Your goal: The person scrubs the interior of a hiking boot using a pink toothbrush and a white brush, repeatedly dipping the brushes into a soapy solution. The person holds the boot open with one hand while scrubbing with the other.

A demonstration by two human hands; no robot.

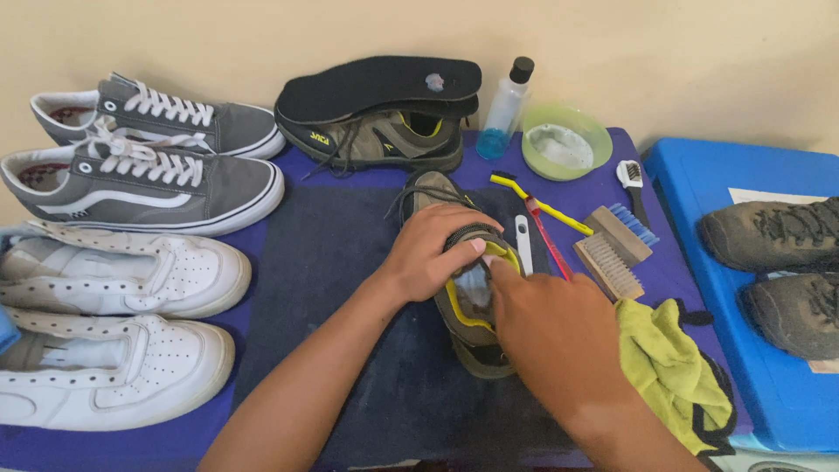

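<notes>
On the dark mat (350, 262), an olive, yellow-lined shoe (468, 306), left hand (433, 253) fingers clasping its tongue, right hand (551, 328) fingers hidden inside.

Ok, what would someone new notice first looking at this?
Probably the two hands at the centre: the left hand and right hand both on an olive and yellow shoe lying on a dark mat. Next, grey sneakers and white sneakers lined up at left, and brushes at right.

Right hand (546, 328) covers heel of olive shoe (454, 262), fingertips lost inside collar; left hand (428, 253) hides laces. White sneakers (114, 367) cut off at left edge, brown boots (778, 262) at right edge, partly
</notes>
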